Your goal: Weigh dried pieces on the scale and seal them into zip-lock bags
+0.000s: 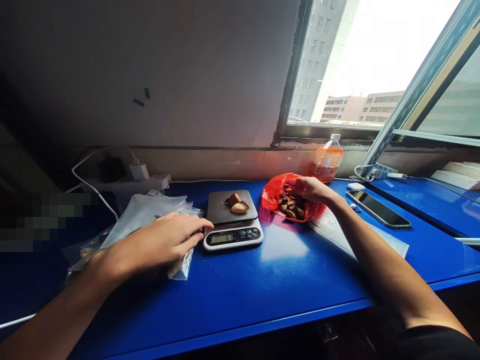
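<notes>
A kitchen scale (233,235) with a steel plate and lit display stands mid-table. On its plate lie brown husk-like pieces (239,206), one showing a pale face; their exact kind is unclear. My left hand (176,235) is open, fingers stretched toward the scale's left edge, its fingertips at or very near the casing. My right hand (314,190) reaches into an open red plastic bag (273,192) holding many similar darker brown pieces (292,206). Its fingers are curled downward, the tips partly hidden among the pieces, so what they grip cannot be made out.
Clear plastic bags (150,212) lie left under my left hand; another clear bag (390,241) lies right. An orange drink bottle (327,160) stands behind the red bag. A phone (380,207) and white earphone case (355,186) lie right. A charger (138,171) sits back left.
</notes>
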`<state>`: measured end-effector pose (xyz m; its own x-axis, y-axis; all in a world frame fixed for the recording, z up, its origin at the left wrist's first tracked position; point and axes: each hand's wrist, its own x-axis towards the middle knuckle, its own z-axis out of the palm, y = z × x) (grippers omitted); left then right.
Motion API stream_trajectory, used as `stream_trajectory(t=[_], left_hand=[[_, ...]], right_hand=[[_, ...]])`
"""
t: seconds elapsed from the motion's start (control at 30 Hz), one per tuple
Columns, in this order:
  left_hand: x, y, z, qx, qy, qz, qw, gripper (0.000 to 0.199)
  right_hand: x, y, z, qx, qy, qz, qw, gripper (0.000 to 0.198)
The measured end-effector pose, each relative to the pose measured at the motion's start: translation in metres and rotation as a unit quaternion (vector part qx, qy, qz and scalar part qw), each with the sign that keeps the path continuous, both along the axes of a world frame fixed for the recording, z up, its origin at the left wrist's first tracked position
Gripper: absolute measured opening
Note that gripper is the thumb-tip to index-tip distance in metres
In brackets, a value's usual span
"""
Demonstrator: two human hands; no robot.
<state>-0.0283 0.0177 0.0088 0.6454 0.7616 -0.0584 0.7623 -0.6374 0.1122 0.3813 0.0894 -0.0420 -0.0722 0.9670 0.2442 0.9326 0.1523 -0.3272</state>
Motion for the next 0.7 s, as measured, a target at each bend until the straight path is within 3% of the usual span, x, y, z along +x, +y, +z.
stream_trajectory(t=[0.1, 0.17, 0.33, 0.43, 0.6, 0.7], left_hand=[[-0.004, 0.000, 0.001, -0.012, 0.000, 0.019, 1.000, 0.041], [-0.007, 0.000, 0.001, -0.022, 0.004, 0.030, 0.999, 0.041], [-0.007, -0.002, 0.002, -0.041, 0.016, 0.037, 0.998, 0.041], [-0.006, -0.002, 0.002, -0.043, 0.024, 0.035, 0.998, 0.041], [-0.005, -0.002, 0.001, -0.049, 0.011, 0.023, 0.998, 0.041], [-0.004, -0.003, 0.000, -0.043, 0.022, 0.018, 0.999, 0.040]], right_hand=[[0.004, -0.004, 0.000, 0.015, 0.043, -0.001, 0.999, 0.018], [0.004, -0.009, -0.001, 0.025, 0.125, 0.019, 0.992, 0.019], [-0.005, -0.021, 0.005, 0.103, 0.354, 0.003, 0.930, 0.024], [-0.016, -0.026, 0.012, 0.135, 0.399, -0.017, 0.907, 0.029], [-0.037, -0.035, 0.019, 0.152, 0.485, 0.010, 0.861, 0.032], [-0.046, -0.039, 0.020, 0.147, 0.493, 0.021, 0.857, 0.032]])
